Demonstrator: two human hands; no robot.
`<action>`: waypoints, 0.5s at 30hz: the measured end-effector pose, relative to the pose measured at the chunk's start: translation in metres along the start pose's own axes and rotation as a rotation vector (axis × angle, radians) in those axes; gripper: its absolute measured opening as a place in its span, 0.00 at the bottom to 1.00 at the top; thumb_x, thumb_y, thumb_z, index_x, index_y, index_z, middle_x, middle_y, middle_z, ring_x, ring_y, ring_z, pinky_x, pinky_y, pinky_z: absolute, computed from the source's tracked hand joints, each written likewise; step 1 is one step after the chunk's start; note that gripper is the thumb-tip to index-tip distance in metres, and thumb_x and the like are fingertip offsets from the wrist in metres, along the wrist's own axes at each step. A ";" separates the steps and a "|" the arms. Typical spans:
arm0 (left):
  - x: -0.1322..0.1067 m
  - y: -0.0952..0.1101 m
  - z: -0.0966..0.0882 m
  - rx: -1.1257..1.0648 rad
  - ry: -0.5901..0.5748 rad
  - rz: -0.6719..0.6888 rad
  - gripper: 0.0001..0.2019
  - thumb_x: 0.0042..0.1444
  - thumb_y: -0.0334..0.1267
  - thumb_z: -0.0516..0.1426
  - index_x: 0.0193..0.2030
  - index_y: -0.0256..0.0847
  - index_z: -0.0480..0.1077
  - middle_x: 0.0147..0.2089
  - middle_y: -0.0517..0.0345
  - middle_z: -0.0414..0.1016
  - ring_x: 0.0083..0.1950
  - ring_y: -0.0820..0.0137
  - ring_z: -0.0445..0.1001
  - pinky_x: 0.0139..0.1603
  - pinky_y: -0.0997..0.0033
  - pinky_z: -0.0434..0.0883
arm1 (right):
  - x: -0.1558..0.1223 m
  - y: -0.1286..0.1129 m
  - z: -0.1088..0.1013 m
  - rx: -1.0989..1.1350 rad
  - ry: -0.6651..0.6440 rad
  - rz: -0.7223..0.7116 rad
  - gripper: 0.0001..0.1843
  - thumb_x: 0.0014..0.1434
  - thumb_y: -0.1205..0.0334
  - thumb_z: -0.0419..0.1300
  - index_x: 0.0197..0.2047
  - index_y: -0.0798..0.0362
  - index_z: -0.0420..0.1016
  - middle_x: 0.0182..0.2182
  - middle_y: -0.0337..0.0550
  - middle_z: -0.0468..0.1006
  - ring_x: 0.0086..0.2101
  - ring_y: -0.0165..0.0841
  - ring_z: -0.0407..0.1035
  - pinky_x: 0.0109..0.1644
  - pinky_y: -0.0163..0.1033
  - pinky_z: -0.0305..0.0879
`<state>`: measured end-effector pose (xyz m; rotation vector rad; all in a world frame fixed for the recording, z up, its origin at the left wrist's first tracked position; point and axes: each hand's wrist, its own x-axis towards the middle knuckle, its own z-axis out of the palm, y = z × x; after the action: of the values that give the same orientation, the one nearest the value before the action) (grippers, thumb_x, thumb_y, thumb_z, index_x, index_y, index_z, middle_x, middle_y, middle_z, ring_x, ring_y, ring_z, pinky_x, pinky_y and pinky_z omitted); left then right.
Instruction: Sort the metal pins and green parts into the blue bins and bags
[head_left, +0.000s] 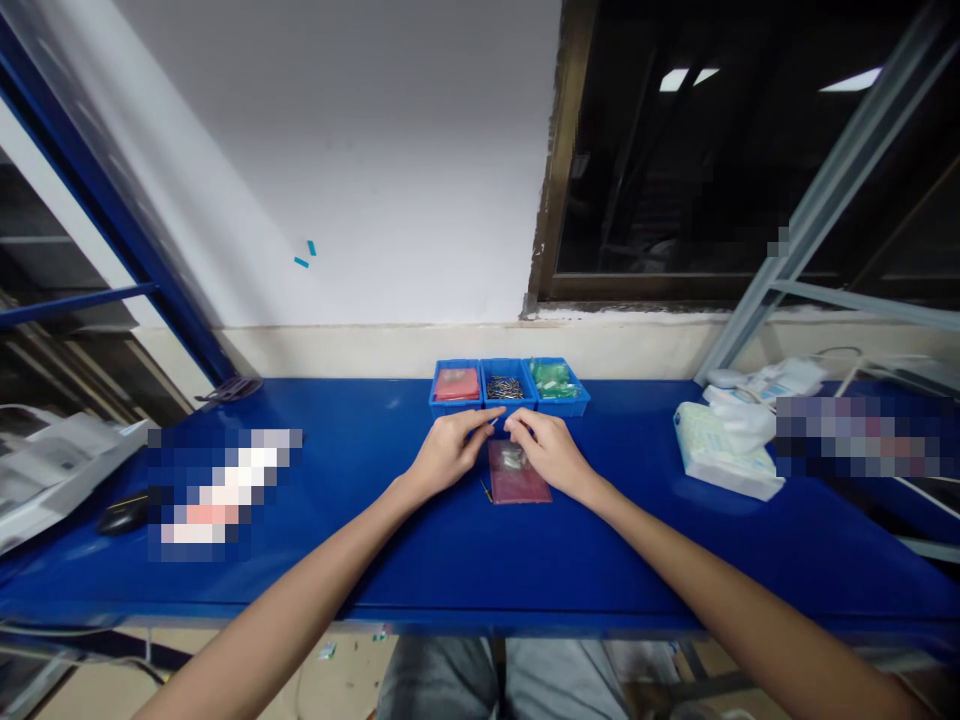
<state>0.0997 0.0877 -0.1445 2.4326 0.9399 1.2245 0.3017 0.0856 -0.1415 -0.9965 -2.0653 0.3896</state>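
L hand over desk, just in front of bins; index finger stretched out, thumb close under it, narrow gap betw. them; a small pale sliver shows at the tips, too tiny to ID, can't tell if it's gripped; R hand just opp., fingers curled in, thumb nr index; can't tell if it has hold of anything; fingertips of both hands nr each other, but apart.

Pink bag flat on desk, below the gap betw. hands, its upper R part behind R hand in view; small clear packet on top of it; thin dark piece just beside bag's L edge.

Behind hands, 3 blue bins side by side: L bin w/ pink bags, mid bin w/ small metal pcs, R bin w/ green bags; tissue pack well off to R, black mouse far L.
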 end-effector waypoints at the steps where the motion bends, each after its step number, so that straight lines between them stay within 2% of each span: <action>1: 0.001 0.000 0.000 -0.023 0.006 -0.011 0.15 0.67 0.34 0.53 0.57 0.41 0.74 0.50 0.52 0.81 0.48 0.65 0.80 0.50 0.67 0.74 | 0.000 0.001 0.000 -0.005 -0.009 -0.010 0.15 0.71 0.61 0.49 0.32 0.52 0.68 0.28 0.39 0.75 0.31 0.32 0.70 0.37 0.35 0.59; 3: 0.001 -0.001 0.000 -0.050 0.006 -0.068 0.13 0.67 0.35 0.54 0.54 0.42 0.76 0.47 0.53 0.82 0.45 0.65 0.81 0.48 0.67 0.75 | 0.000 0.004 0.002 -0.018 -0.028 -0.029 0.15 0.71 0.62 0.48 0.32 0.52 0.68 0.29 0.40 0.75 0.32 0.32 0.70 0.38 0.35 0.59; 6: 0.002 -0.002 0.001 -0.127 0.012 -0.183 0.13 0.65 0.36 0.56 0.53 0.41 0.77 0.43 0.54 0.83 0.42 0.65 0.82 0.44 0.67 0.76 | -0.001 0.005 0.005 -0.032 -0.033 -0.029 0.10 0.70 0.63 0.51 0.36 0.51 0.70 0.33 0.41 0.77 0.35 0.33 0.71 0.40 0.36 0.60; 11: 0.004 -0.005 0.005 -0.416 0.040 -0.322 0.12 0.60 0.38 0.60 0.49 0.37 0.74 0.35 0.55 0.82 0.37 0.65 0.82 0.41 0.68 0.77 | -0.002 0.000 0.004 0.005 -0.014 -0.001 0.05 0.65 0.66 0.57 0.36 0.52 0.71 0.32 0.39 0.76 0.33 0.32 0.71 0.39 0.35 0.62; 15: 0.005 -0.011 0.007 -0.532 0.071 -0.415 0.11 0.56 0.39 0.63 0.43 0.37 0.68 0.32 0.55 0.81 0.35 0.66 0.81 0.34 0.72 0.75 | -0.002 -0.002 0.004 0.053 -0.042 0.001 0.01 0.62 0.66 0.61 0.37 0.52 0.72 0.30 0.38 0.76 0.31 0.31 0.70 0.38 0.34 0.63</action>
<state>0.1028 0.0993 -0.1513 1.6961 0.9291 1.2167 0.2983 0.0831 -0.1432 -0.9648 -2.0812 0.4673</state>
